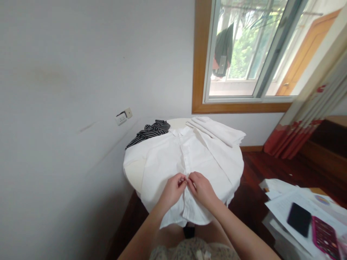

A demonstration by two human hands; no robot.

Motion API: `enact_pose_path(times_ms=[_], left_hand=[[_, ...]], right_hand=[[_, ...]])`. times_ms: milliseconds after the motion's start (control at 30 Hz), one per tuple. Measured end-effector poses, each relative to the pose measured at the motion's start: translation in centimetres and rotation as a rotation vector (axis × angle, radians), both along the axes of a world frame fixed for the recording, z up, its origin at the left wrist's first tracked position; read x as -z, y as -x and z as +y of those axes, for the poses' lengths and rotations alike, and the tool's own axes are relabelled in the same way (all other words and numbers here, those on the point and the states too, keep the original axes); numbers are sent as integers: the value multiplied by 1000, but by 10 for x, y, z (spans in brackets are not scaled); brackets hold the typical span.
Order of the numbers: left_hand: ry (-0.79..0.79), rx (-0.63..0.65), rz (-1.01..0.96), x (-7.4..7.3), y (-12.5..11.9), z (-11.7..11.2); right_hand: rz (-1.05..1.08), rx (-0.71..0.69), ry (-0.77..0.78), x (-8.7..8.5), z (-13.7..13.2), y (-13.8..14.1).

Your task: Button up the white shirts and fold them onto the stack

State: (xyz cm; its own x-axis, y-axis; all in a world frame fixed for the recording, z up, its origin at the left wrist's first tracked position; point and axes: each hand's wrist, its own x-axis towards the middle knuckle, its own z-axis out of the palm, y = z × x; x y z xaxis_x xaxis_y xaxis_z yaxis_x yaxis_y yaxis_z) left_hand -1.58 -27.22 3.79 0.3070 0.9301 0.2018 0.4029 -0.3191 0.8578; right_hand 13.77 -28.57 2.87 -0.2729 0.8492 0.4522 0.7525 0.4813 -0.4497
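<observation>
A white button-up shirt (162, 166) lies spread front side up on a round white table (132, 174), its collar toward the wall and its hem hanging over the near edge. My left hand (174, 186) pinches the front placket from the left, about halfway down or lower. From the right, my right hand (200, 185) pinches the same strip, fingertips almost meeting those of the left. Any button between the fingers is hidden. Above the hands the placket runs up to the collar.
Folded white cloth (217, 130) lies at the table's back right, and a black striped garment (151, 131) at the back left. Right of the table, papers (287, 202) carry a black phone (299, 219) and a pink-edged phone (324, 236). A wall socket (121, 118) is behind.
</observation>
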Motion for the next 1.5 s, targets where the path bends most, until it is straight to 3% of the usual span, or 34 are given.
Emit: enact_pose_path(times_ms=[200, 500, 600, 700, 800, 867, 967, 1033, 1133, 1267, 1500], left_hand=[[33, 37, -54, 0, 6, 0], [167, 106, 7, -1, 12, 0], [180, 180, 103, -8, 24, 5], [63, 107, 193, -14, 36, 29], [-220, -123, 387, -6, 40, 66], [-353, -250, 572, 10, 41, 88], [-367, -330, 811, 40, 49, 106], [-358, -302, 895, 53, 61, 108], [-377, -227, 936, 59, 82, 104], [-411, -184, 943, 56, 97, 96], [-376, -171, 955, 50, 98, 85]], right_hand=[[-104, 61, -8, 4, 2, 5], [389, -246, 352, 11, 14, -7], [339, -310, 473, 3, 23, -20], [116, -179, 360, -13, 49, -40], [-130, 92, 174, -18, 88, -54], [-265, 209, 158, -9, 112, -60], [-447, 313, 170, 20, 130, -70], [-501, 299, 162, 39, 131, -81], [-530, 264, 131, 53, 128, -102], [-541, 203, 104, 54, 123, -118], [-509, 218, 106, 44, 108, -114]])
